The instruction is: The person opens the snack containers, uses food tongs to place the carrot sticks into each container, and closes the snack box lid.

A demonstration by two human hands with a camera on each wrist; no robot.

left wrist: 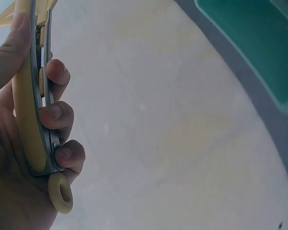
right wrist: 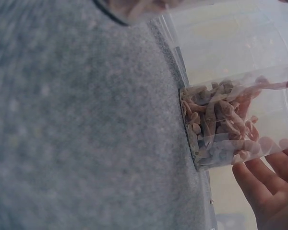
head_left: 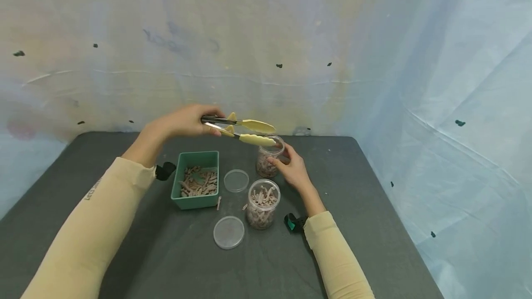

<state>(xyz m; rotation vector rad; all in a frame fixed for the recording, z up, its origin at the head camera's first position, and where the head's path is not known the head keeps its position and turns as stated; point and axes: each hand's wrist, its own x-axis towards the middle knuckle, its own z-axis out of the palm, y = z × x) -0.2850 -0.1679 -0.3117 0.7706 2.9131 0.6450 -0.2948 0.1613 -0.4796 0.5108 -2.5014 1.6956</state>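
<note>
My left hand [head_left: 187, 121] grips a pair of metal tongs with pale yellow tips [head_left: 257, 140] by the handle end. In the left wrist view, fingers wrap the yellow-backed handles [left wrist: 29, 115]. The tong tips are spread apart, with nothing visible between them, over the mouth of the far clear jar [head_left: 266, 166]. My right hand [head_left: 293, 168] holds that jar from its right side, thumb in front. Seen from the right wrist, the jar [right wrist: 273, 112] stands upright, its lower part filled with brownish-pink strips [right wrist: 221, 117].
Nearer stands a second clear jar [head_left: 260, 218], filled with similar strips almost to its rim. A green box [head_left: 195, 203] with more strips is at left. Two round clear lids [head_left: 228, 233] lie on the dark table [head_left: 174, 257]. Stray strips [head_left: 219, 203] lie beside the box.
</note>
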